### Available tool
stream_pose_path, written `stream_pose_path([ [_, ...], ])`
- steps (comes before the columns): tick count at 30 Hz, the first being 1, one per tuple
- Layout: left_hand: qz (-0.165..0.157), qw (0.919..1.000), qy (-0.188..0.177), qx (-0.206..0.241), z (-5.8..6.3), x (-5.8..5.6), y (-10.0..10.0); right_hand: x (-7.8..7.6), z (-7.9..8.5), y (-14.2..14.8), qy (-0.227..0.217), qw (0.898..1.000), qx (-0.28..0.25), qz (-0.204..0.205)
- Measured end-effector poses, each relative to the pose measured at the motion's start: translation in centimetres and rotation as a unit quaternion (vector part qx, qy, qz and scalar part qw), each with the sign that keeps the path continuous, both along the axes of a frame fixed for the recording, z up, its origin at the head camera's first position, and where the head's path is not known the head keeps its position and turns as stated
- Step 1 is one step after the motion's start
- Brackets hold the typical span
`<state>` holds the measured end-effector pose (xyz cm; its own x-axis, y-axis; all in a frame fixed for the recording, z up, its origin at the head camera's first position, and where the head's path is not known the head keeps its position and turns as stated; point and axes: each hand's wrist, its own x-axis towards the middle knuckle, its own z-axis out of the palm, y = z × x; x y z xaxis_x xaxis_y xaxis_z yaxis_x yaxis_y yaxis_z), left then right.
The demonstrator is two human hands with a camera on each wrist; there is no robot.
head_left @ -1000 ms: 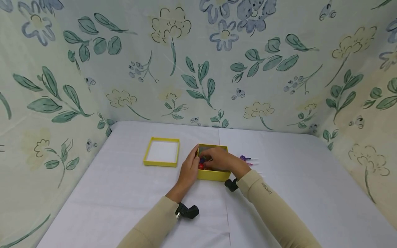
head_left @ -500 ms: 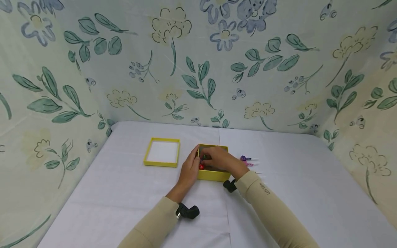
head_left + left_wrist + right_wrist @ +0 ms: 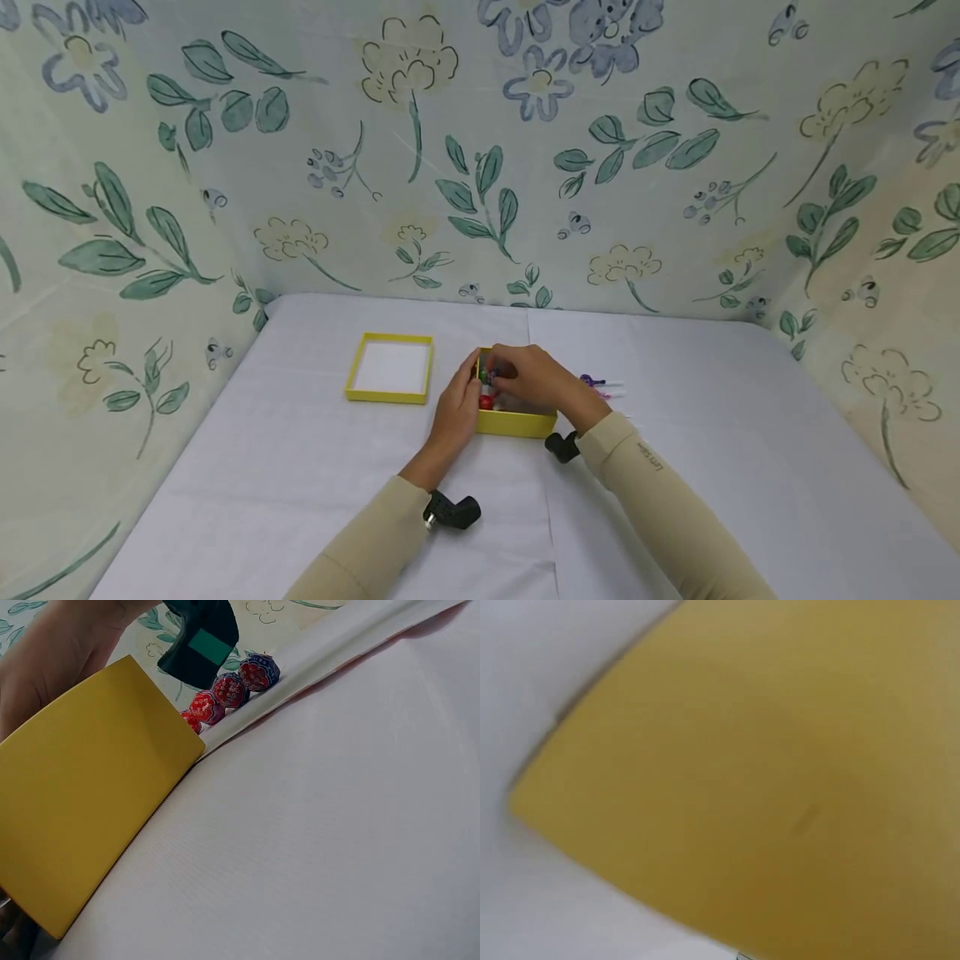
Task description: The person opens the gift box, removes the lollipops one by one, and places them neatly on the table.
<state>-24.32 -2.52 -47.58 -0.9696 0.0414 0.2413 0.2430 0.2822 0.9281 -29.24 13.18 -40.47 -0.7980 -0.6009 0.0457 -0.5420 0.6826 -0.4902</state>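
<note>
A yellow box (image 3: 517,424) sits without its lid in the middle of the table. My left hand (image 3: 453,410) holds its left side, fingers along the outer wall and thumb at the rim. Reaching in over the right wall, my right hand (image 3: 528,375) pinches a small purple-and-green wrapped lollipop (image 3: 487,377), its stick hidden. A red wrapped candy (image 3: 486,402) shows below the fingertips inside the box. The box wall (image 3: 97,780) fills the left of the left wrist view, and the same yellow wall (image 3: 742,772) covers most of the right wrist view.
Left of the box lies a yellow-rimmed lid (image 3: 387,397), its white inside up. On the right are a purple lollipop (image 3: 589,380) and pink ones with white sticks; the left wrist view shows several wrapped heads (image 3: 230,690) in a row. Floral cloth hangs behind the white-covered table (image 3: 712,433).
My right hand has risen slightly inside the box, and the purple-and-green wrapper now shows at its fingertips. The left hand and box keep their places.
</note>
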Motion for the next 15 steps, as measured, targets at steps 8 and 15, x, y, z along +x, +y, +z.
stream_pose_path([
  [8,-0.002,1.0000,-0.009,0.003,-0.2,0.0,0.1,0.8,2.1,0.4,0.022,0.999,-0.018,-0.020],
  [15,-0.001,1.0000,-0.004,0.003,-0.2,-0.1,0.1,1.6,3.9,1.4,0.054,0.998,-0.029,-0.017],
])
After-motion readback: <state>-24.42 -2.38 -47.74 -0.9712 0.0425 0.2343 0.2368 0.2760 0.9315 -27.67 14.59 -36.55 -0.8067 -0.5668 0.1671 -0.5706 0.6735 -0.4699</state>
